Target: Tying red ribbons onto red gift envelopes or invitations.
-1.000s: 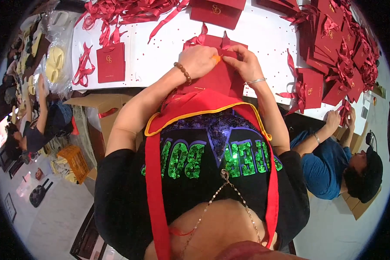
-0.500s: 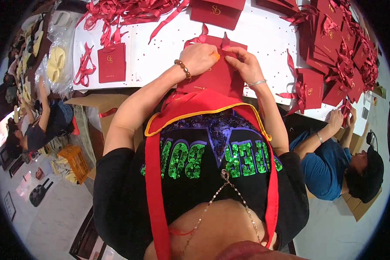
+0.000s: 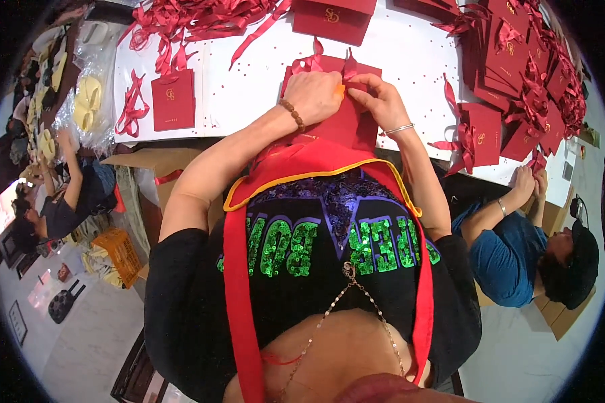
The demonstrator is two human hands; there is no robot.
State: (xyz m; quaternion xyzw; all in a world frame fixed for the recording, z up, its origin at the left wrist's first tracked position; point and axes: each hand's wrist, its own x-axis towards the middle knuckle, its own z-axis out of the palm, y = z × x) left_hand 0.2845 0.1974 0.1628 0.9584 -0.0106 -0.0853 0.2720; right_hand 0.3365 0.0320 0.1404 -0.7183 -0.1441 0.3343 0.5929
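A dark-red rectangular paper gift bag with gold print (image 3: 357,127) lies at the near edge of a white-topped table (image 3: 249,87), under both hands; its dark-red satin ribbon handles (image 3: 349,65) rise towards 12 o'clock. The left hand (image 3: 314,96), below it a brown beaded bracelet (image 3: 292,115), comes onto the bag from 7 o'clock with its fingers curled inward; a small bright-orange object (image 3: 340,91) shows at their tips, though I cannot tell how it is held. The right hand (image 3: 381,107), above a thin silver-coloured bangle (image 3: 399,129), comes from 5 o'clock; its thumb and forefinger reach the bag just beside the left hand, bent towards each other, but whether they pinch anything is unclear.

Around that bag, a tangled heap of dark-red satin ribbons (image 3: 202,20) lies at 10 o'clock; a smaller dark-red paper bag (image 3: 173,101) lies at 9 o'clock; another dark-red paper bag (image 3: 333,25) is at 12 o'clock; a piled stack of beribboned dark-red bags (image 3: 507,64) fills 2 o'clock; at 4 o'clock a co-worker in a blue short-sleeved top (image 3: 504,262) has both hands at a ribbon.
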